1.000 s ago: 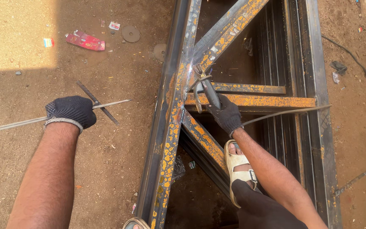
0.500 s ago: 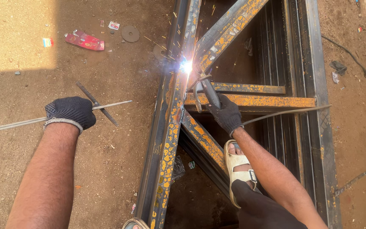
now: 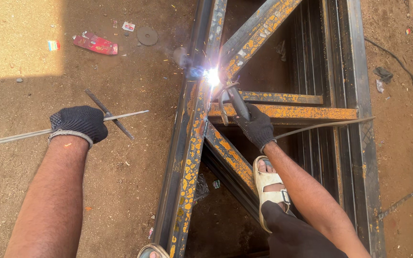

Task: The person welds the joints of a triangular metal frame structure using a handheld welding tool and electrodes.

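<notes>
Rusty steel frame (image 3: 187,157) lies on dirt, long beam running away from person. Right hand (image 3: 256,126), dark-gloved, closed around electrode holder (image 3: 235,100); holder's axis points up-left from hand to bright arc (image 3: 211,76) at beam joint, just beyond fingertips. Left hand (image 3: 78,123), gloved, well apart to left of frame, fisted around thin welding rods (image 3: 120,116) lying crosswise. Right hand nearer joint.
</notes>
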